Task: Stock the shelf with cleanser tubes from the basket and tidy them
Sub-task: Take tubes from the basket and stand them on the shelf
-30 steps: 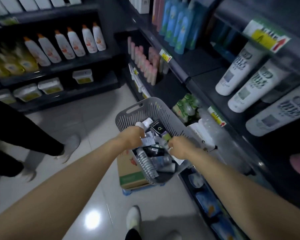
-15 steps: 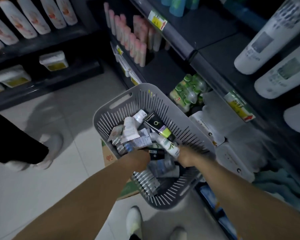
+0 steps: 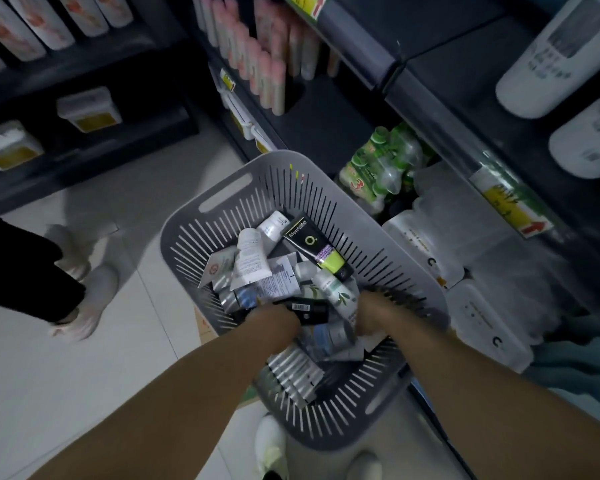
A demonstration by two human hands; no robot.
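A grey slotted basket (image 3: 222, 192) stands in front of me, heaped with several cleanser tubes. Among them are a black and lime tube (image 3: 312, 245) and a white tube (image 3: 252, 259). Both my hands reach down into the pile. My left hand (image 3: 274, 318) grips a black tube with a barcode (image 3: 309, 309). My right hand (image 3: 373, 315) is curled round the lower end of a white leaf-print tube (image 3: 336, 292). The fingers of both hands are mostly hidden behind the knuckles. A ribbed silver tube (image 3: 297, 374) lies below my wrists.
A dark shelf unit on the right holds large white tubes (image 3: 551, 57), pink tubes (image 3: 267, 71) and packs of green-capped bottles (image 3: 381, 168). The basket sits on a cardboard box (image 3: 203, 323). Another person's leg and white shoes (image 3: 94, 296) are on the floor at left.
The view has tilted down and closer to the basket. Both hands have sunk deeper into the tubes, and the left hand now holds the black tube.
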